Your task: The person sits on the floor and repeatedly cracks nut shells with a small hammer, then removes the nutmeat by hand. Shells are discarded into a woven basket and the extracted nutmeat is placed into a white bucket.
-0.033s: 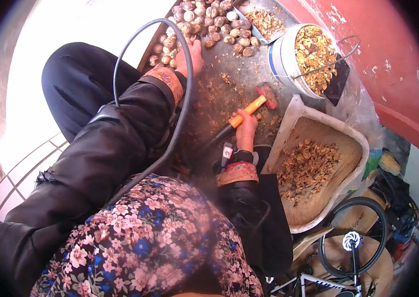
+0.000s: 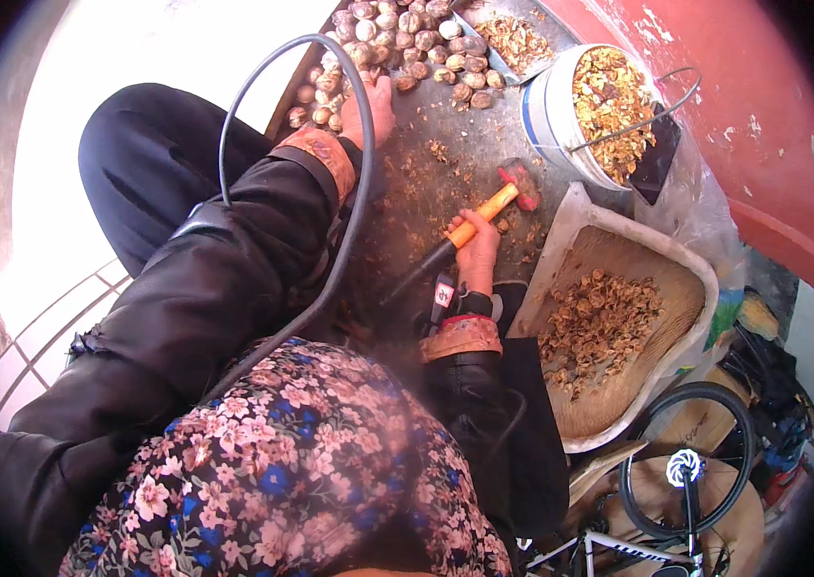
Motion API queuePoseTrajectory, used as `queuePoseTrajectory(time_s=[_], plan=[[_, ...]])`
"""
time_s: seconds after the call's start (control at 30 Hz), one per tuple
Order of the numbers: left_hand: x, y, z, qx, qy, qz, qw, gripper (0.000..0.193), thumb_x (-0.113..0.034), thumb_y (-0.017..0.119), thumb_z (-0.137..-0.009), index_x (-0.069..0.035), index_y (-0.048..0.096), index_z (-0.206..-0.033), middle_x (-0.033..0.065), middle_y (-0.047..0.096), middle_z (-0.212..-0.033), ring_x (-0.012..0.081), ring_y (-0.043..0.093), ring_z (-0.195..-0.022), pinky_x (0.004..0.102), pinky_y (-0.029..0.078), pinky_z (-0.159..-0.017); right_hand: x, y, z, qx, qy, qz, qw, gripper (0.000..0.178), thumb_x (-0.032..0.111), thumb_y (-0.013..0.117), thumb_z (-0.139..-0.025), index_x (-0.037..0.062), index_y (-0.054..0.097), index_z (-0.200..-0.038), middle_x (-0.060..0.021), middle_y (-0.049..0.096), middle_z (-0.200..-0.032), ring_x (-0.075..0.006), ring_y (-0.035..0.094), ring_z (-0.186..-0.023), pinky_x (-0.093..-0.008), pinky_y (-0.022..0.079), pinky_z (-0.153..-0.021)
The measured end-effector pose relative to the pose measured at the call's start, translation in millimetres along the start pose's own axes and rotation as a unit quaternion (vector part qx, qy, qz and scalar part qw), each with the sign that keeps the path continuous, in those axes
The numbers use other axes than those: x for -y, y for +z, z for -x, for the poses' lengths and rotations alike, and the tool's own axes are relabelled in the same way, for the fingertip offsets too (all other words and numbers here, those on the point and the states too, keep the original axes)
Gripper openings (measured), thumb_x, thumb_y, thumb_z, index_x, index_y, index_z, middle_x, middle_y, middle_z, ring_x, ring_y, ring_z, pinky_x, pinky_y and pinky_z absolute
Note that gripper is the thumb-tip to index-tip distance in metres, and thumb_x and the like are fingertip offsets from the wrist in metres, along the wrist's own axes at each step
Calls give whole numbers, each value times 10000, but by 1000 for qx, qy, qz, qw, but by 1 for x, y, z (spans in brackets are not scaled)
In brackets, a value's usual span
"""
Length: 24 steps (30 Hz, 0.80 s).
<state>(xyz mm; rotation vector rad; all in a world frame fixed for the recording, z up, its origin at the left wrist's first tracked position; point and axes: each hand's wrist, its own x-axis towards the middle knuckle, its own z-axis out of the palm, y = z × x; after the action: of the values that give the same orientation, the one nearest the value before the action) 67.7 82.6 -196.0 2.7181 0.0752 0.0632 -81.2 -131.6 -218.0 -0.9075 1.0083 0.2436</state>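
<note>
My right hand is wrapped round the yellow-and-black handle of a hammer. Its worn reddish head lies just above the metal work surface, pointing away to the right. At the far left my left hand reaches into a pile of whole walnuts. The fingertips are partly hidden among the nuts, so whether one is held cannot be seen. Crumbs of shell dot the surface between the hands, and a small nut piece sits beside the hammer head.
A white bucket heaped with walnut kernels stands at the far right, with a tray of pieces behind it. Nearer lies a pale scoop-shaped pan holding shell bits. A dark cable loop crosses over my left arm. A bicycle is at lower right.
Almost nothing differs; the hammer and both hands stay in about the same place.
</note>
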Motion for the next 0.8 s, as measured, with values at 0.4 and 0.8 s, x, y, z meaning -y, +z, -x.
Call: queuePoseTrajectory(time_s=[0.4, 0.8], plan=[[-4, 6, 7, 83, 31, 55, 995, 337, -150, 640, -680, -74, 547, -995, 172, 519, -970, 361, 564, -852, 429, 470, -732, 9, 47, 38, 16, -70, 39, 997, 251, 326, 529, -878, 91, 448, -845, -29, 484, -626, -109, 443, -438, -256, 367, -378], [-18, 12, 34, 113, 67, 314, 940, 357, -134, 711, -651, -88, 589, -983, 92, 530, -865, 264, 559, -846, 342, 465, -753, -3, 79, 52, 5, -254, 397, 882, 263, 257, 594, -826, 29, 463, -825, -81, 532, -591, -157, 514, -431, -299, 423, -423]])
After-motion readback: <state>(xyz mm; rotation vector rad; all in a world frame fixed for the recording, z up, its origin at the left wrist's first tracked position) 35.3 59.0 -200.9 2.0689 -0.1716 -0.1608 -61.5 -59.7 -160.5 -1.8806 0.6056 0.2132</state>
